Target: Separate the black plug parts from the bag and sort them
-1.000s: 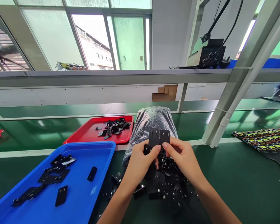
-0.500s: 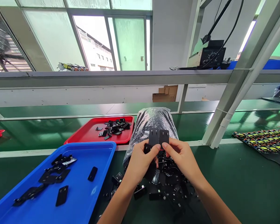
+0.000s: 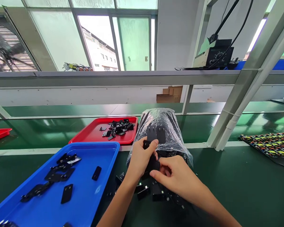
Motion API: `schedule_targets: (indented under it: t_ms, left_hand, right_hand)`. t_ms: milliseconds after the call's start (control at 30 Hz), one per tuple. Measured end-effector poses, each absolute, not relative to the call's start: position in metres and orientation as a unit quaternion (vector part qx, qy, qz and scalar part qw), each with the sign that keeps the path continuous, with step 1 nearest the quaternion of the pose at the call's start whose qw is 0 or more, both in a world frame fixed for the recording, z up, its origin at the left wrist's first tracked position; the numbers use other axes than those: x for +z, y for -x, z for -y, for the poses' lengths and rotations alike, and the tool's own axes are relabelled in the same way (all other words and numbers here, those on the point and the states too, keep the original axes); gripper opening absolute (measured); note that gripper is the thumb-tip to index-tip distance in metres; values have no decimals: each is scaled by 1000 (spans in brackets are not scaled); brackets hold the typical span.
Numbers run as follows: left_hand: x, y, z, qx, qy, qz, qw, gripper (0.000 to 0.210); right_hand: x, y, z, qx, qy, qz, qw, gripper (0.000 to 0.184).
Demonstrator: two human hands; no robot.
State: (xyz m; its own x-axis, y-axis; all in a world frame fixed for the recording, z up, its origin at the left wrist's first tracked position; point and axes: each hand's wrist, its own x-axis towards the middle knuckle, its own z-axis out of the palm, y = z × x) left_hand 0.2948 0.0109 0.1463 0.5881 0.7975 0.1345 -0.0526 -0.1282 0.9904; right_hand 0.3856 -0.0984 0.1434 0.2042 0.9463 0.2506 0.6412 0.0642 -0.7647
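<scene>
My left hand (image 3: 140,159) is closed on flat black plates (image 3: 156,134) with small holes along their upper edge, held up side by side before the clear plastic bag (image 3: 157,118). Lower and to the right, my right hand (image 3: 176,175) pinches a dark part (image 3: 155,166) between thumb and fingers; its full shape is hidden. Beneath both hands lies a heap of small black parts (image 3: 157,192), partly covered by my fingers. More dark pieces show at the bag's mouth.
To the left, a blue tray (image 3: 85,208) holds several black plates. Behind it, a red tray (image 3: 85,132) carries small black pieces. At right are a slanted metal post (image 3: 236,104) and a sheet of yellow-and-black components (image 3: 272,143). A control box (image 3: 217,53) stands on the shelf.
My right hand has moved down from the raised plates to just above the heap, fingers now pinched on a dark part. My left hand still holds the plates up, shifted slightly left.
</scene>
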Motion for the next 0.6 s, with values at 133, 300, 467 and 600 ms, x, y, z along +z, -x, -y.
schedule_targets:
  t_ms: [133,300,467,600]
  left_hand:
    - [142,-297,-16,391,-644,-282,594,31]
    - [140,-297,-21,428,-632,-269,587,31]
    - [140,-299,-21,419,-622,-260,608,31]
    - [137,-301,-25,422,-620,-267,605,34]
  right_hand:
    - [142,-386,93,150,652,597,443,34]
    - [142,-393,91,131,637,559,514,16]
    - [138,-400,87,240,503,474,682,7]
    - [135,-407,77,468,317,306,766,9]
